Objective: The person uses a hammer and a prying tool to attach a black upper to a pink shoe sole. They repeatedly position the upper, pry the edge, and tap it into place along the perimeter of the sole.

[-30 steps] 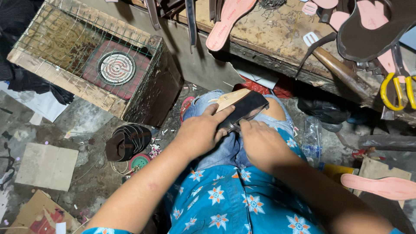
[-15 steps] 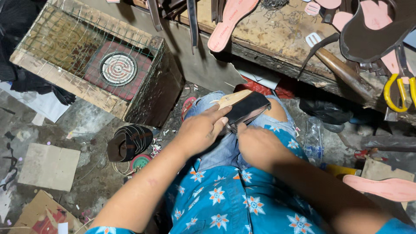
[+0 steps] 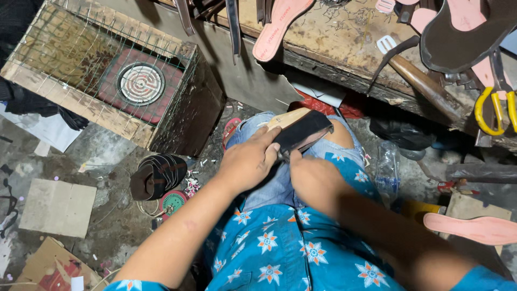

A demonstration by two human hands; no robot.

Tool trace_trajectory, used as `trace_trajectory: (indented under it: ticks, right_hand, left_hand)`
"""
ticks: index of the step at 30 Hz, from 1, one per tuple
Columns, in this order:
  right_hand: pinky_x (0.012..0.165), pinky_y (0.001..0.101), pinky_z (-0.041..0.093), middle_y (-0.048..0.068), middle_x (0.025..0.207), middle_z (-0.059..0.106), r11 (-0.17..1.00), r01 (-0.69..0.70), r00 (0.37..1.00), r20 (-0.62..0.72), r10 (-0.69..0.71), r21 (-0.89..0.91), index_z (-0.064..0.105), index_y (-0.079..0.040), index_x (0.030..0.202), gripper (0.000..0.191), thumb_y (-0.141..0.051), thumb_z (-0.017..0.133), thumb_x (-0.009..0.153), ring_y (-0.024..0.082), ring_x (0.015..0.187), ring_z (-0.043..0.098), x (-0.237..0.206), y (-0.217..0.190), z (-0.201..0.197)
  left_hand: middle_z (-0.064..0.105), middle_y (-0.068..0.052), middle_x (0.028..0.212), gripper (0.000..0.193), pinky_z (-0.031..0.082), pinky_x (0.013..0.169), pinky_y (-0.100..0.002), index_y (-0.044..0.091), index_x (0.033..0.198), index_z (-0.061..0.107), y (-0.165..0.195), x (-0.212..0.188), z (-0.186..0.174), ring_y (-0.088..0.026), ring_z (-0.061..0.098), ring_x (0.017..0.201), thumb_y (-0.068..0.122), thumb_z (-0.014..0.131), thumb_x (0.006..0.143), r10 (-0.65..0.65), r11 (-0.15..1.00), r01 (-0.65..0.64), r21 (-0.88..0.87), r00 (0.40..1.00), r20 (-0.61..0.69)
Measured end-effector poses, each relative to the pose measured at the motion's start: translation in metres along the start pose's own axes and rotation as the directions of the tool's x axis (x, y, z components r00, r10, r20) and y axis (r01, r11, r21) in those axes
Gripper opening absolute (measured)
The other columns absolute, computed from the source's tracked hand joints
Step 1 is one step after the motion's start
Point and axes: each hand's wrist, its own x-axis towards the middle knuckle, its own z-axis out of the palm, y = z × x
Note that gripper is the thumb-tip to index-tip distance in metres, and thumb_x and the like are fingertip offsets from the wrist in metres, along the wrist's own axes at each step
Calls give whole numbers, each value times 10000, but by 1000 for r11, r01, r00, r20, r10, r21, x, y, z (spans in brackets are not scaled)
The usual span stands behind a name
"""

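Observation:
A flat shoe sole piece (image 3: 299,129), black on top with a tan underside, lies across my lap on the jeans. My left hand (image 3: 249,161) presses down on its near end, fingers curled over the black face. My right hand (image 3: 312,175) is closed just beside it at the piece's lower edge; whatever it grips is hidden under the fingers. Both forearms come up from the bottom of the view over a blue flowered shirt.
A wooden crate with wire mesh (image 3: 102,81) holding a round coil heater (image 3: 140,83) stands at left. A worn workbench (image 3: 350,48) ahead carries pink soles (image 3: 280,27), yellow-handled pliers (image 3: 493,110) and a hammer. A stack of dark soles (image 3: 156,175), a plastic bottle (image 3: 386,170) and cardboard lie on the floor.
My hands have stayed on the sole piece in my lap with only slight shifting. The view has drifted a little.

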Motion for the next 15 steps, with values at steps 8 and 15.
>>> trace_trajectory:
  ticks: [8,15]
  right_hand:
    - [745,535,534,224,835,703,988,-41,993,117,24,151,524,-11,1045,235,-221,566,950,428,846,690,-4,26,-13]
    - [698,484,577,214,831,694,1000,0,985,-173,-3,-19,552,24,1089,207,-80,529,910,392,789,718,5,3,27]
  left_hand:
    - [530,-111,1514,498,547,868,-472,207,1453,517,8,-6,-1,-388,693,978,363,500,980,-35,994,21,108,992,121]
    - [603,-155,1410,433,532,903,-480,214,1404,596,-11,11,6,-381,644,1158,392,535,1014,26,1000,-26,-1,999,-26]
